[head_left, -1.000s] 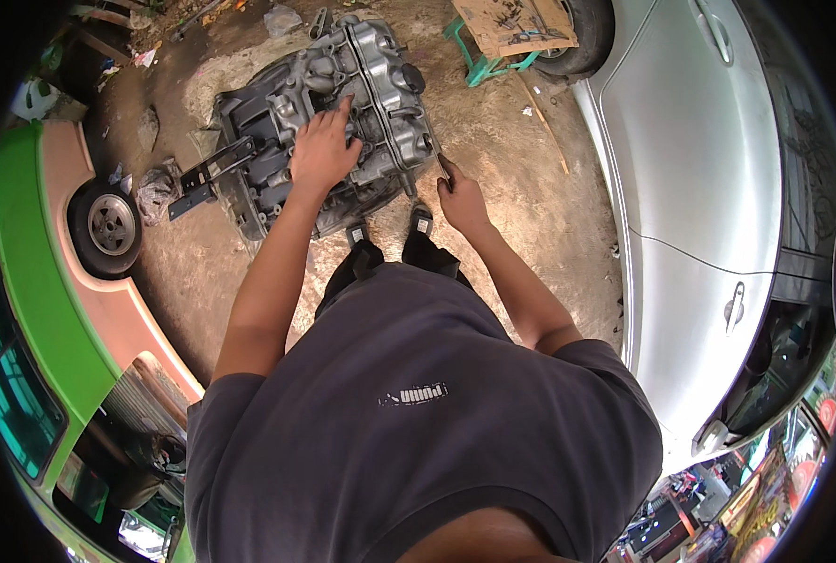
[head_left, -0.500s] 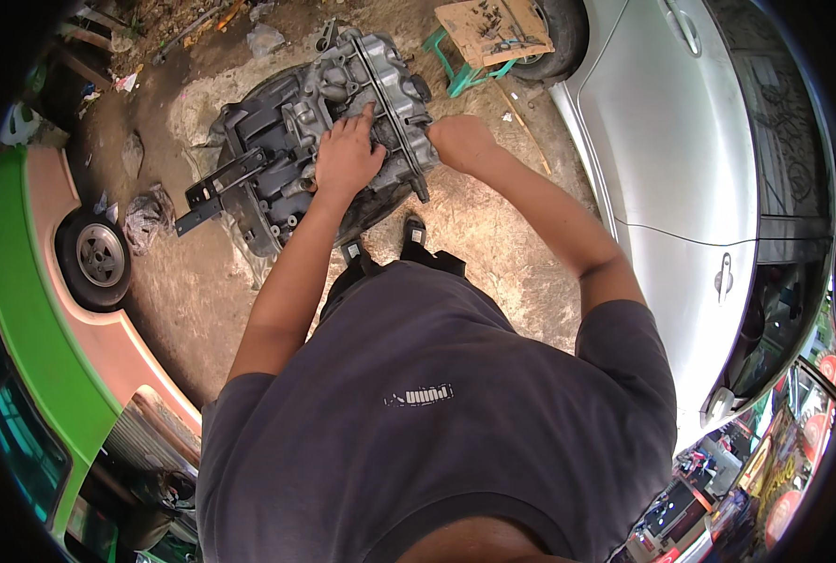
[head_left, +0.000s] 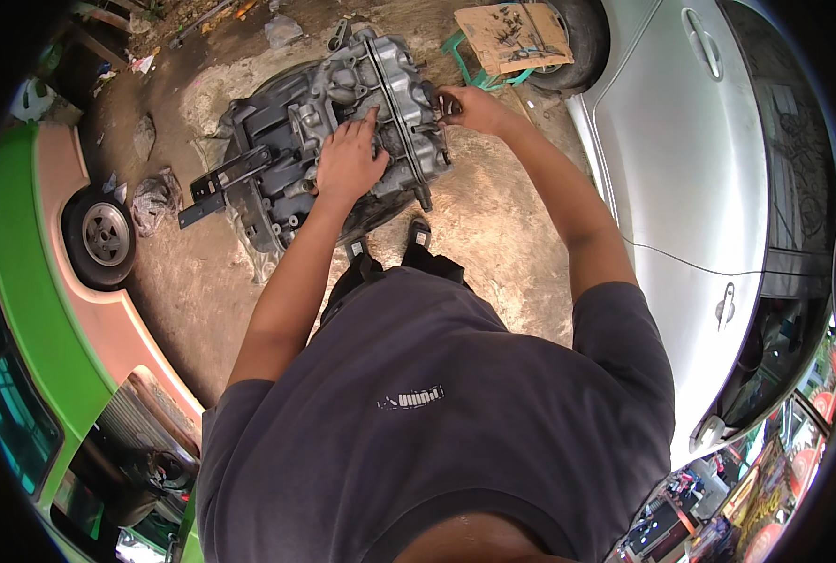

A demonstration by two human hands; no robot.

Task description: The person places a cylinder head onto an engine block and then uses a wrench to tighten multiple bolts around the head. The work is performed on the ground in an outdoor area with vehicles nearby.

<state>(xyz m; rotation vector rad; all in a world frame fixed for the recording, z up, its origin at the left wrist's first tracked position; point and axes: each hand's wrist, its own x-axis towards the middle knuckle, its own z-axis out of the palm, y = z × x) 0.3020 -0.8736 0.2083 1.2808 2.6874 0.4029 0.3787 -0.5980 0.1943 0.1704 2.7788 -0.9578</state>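
A grey metal engine lies on the ground ahead of me, with a ribbed cover along its right side. My left hand rests palm down on the middle of it, fingers stretched out and holding nothing. By the engine's right edge, my right hand is curled, thumb and fingers bent toward each other around a small dark patch. What it grips there is too shaded to make out. A dark round part on the cover is just left of those fingers.
A black bracket juts from the engine's left side. Beyond my right hand, a green stool carries cardboard with small metal parts. A silver car stands close on the right, a green and pink vehicle on the left.
My right hand has moved slightly up and to the right along the engine's edge, its fist loosening into a curled grip. My left hand stays on the engine.
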